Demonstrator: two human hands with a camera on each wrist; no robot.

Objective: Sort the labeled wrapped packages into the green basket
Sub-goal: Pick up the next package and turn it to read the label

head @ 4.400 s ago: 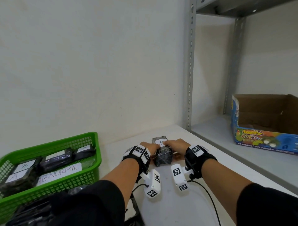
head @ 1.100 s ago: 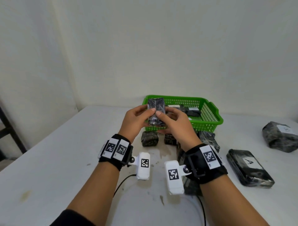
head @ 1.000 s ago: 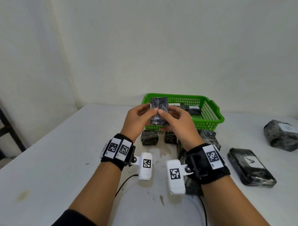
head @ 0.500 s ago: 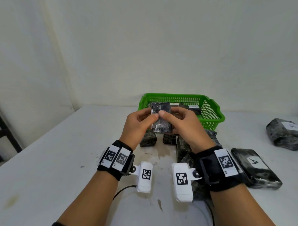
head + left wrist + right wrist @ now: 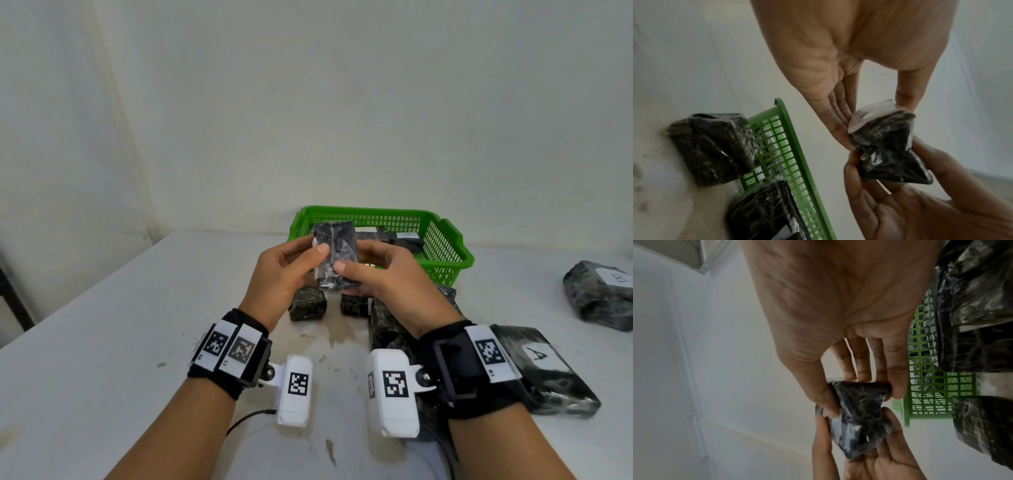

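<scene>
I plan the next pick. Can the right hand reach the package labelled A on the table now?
Probably not yet: the right hand and left hand both grip a small wrapped package. The package labelled A lies uncovered beside the right wrist.

Basket (image 5: pixel 448 240) at frame centre on the bench (image 5: pixel 102 342), held package (image 5: pixel 335 260) before its lower left, two small packages (image 5: pixel 307 306) below, labelled package (image 5: pixel 544 370) lower right, another package (image 5: pixel 599 294) far right.
</scene>
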